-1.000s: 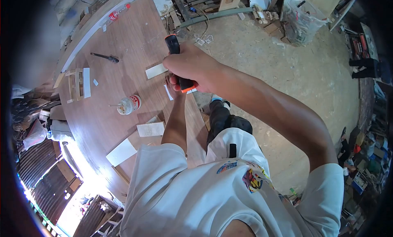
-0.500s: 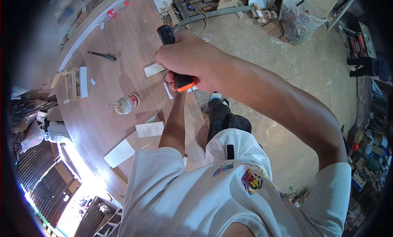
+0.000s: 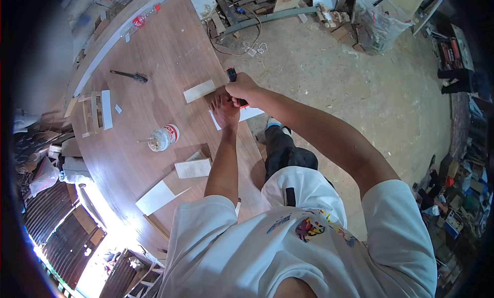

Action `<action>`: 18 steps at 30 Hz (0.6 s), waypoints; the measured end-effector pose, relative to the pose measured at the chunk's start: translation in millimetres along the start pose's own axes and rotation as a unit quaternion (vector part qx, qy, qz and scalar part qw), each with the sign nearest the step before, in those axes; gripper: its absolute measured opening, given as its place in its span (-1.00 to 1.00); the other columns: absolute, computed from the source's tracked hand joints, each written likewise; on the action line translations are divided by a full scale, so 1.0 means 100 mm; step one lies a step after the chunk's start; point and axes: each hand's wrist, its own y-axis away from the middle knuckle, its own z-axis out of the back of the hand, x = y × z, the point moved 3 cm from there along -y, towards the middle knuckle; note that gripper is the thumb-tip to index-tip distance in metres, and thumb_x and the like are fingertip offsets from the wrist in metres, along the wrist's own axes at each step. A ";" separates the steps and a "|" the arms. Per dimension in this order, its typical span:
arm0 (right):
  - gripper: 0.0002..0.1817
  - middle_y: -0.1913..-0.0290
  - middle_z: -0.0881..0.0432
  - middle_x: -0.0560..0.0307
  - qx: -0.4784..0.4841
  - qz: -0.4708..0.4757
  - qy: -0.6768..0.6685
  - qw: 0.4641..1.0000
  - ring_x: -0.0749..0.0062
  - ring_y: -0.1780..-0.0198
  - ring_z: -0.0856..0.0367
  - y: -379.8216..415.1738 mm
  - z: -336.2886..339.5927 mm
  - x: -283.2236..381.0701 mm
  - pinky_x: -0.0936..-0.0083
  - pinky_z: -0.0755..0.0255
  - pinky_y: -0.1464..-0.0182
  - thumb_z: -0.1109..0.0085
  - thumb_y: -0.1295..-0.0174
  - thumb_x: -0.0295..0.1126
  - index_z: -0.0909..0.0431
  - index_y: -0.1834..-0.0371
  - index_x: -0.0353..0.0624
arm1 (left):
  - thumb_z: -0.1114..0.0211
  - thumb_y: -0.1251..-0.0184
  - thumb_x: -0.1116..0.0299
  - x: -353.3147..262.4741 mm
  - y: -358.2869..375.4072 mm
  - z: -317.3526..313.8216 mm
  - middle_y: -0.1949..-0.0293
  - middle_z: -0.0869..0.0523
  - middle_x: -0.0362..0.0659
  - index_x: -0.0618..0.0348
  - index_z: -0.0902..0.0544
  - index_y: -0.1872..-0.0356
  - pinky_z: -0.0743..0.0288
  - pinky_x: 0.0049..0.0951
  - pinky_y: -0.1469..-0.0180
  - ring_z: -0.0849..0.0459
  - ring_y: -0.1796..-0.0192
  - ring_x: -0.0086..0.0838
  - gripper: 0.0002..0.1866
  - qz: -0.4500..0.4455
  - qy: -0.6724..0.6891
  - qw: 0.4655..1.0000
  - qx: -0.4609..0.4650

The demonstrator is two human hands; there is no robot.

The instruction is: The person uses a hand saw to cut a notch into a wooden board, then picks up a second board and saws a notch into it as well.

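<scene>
The right hand [image 3: 242, 87] is closed around a black-and-orange tool [image 3: 232, 75] at the right edge of the desk [image 3: 180, 56]. Beside it, the left hand [image 3: 225, 106] lies palm down over a white piece [image 3: 250, 113] that reaches past that edge; whether its fingers grip anything, I cannot tell. Just beyond the left hand lies a pale block [image 3: 199, 91]. Farther left stands a jar [image 3: 164, 137] with a stick in it; nearer the body are a white block [image 3: 193, 169] and a white board [image 3: 155, 198]. A black tool [image 3: 129, 75], a small wooden frame [image 3: 92, 113] and, by the far left edge, a clear bottle [image 3: 139, 22] lie farther out.
</scene>
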 end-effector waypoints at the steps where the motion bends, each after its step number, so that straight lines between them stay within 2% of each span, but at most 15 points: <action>1: -0.86 0.68 -0.51 -0.08 0.003 -0.002 -0.012 1.000 0.26 0.70 -0.54 -0.02 0.00 0.01 0.36 -0.36 0.72 0.00 -0.05 -0.58 -0.44 0.58 -0.46 | -0.33 0.01 0.25 -0.01 -0.01 0.01 0.23 -0.53 -0.07 0.10 -0.46 0.24 -0.36 -0.10 -0.09 -0.50 0.05 -0.10 -0.68 -0.001 0.009 1.000 0.000; 5: -0.89 0.64 -0.50 -0.08 -0.018 0.008 0.020 1.000 0.28 0.67 -0.52 0.04 -0.03 -0.04 0.35 -0.34 0.73 0.00 -0.06 -0.57 -0.45 0.53 -0.43 | -0.33 0.00 0.24 -0.04 -0.02 0.05 0.25 -0.53 -0.09 0.09 -0.47 0.26 -0.37 -0.08 -0.06 -0.50 0.07 -0.11 -0.69 -0.008 0.006 1.000 -0.011; 6: -0.94 0.65 -0.38 0.11 -0.004 -0.006 0.011 1.000 0.42 0.69 -0.40 0.09 -0.03 0.01 0.41 -0.25 0.72 0.07 -0.11 -0.62 -0.37 0.45 -0.24 | -0.33 0.00 0.24 -0.04 -0.01 0.05 0.25 -0.53 -0.09 0.09 -0.47 0.26 -0.37 -0.08 -0.06 -0.50 0.07 -0.11 -0.69 -0.010 0.006 1.000 -0.010; 9: -0.94 0.64 -0.39 0.11 0.017 -0.044 -0.037 0.998 0.43 0.69 -0.40 0.27 -0.04 0.24 0.40 -0.26 0.70 0.07 -0.12 -0.62 -0.35 0.41 -0.22 | -0.33 -0.01 0.22 -0.02 -0.02 0.02 0.22 -0.54 -0.08 0.09 -0.48 0.24 -0.34 -0.07 -0.11 -0.49 0.04 -0.11 -0.68 0.014 0.001 1.000 0.007; 12: -0.92 0.62 -0.38 0.15 0.040 -0.044 -0.030 0.998 0.47 0.69 -0.37 0.54 -0.01 0.45 0.41 -0.26 0.68 0.05 -0.11 -0.62 -0.32 0.39 -0.19 | -0.33 -0.02 0.19 -0.06 -0.05 0.03 0.22 -0.53 -0.07 0.10 -0.47 0.24 -0.32 -0.05 -0.14 -0.48 0.02 -0.11 -0.67 -0.012 0.000 0.999 -0.048; 15: -0.89 0.60 -0.37 0.17 0.059 -0.044 -0.075 0.994 0.51 0.67 -0.35 0.95 0.03 0.66 0.45 -0.25 0.65 0.02 -0.09 -0.62 -0.30 0.41 -0.18 | -0.33 -0.04 0.18 -0.01 0.01 0.02 0.23 -0.53 -0.07 0.11 -0.45 0.29 -0.30 -0.04 -0.15 -0.48 0.02 -0.11 -0.68 0.000 0.009 1.000 0.005; 17: -0.88 0.59 -0.36 0.19 0.074 -0.039 -0.094 0.992 0.52 0.67 -0.34 1.27 0.06 0.91 0.46 -0.25 0.64 0.00 -0.09 -0.62 -0.29 0.41 -0.17 | -0.32 -0.05 0.18 0.00 0.04 0.01 0.24 -0.52 -0.07 0.11 -0.44 0.35 -0.30 -0.04 -0.14 -0.48 0.04 -0.11 -0.70 0.048 0.119 0.991 -0.042; 18: -0.87 0.59 -0.35 0.20 0.092 -0.035 -0.115 0.988 0.54 0.66 -0.33 1.41 0.07 1.01 0.47 -0.25 0.63 -0.02 -0.09 -0.61 -0.29 0.40 -0.17 | -0.32 -0.05 0.18 0.07 0.07 -0.11 0.24 -0.52 -0.07 0.11 -0.44 0.35 -0.30 -0.04 -0.14 -0.48 0.04 -0.11 -0.70 0.048 0.118 0.991 -0.044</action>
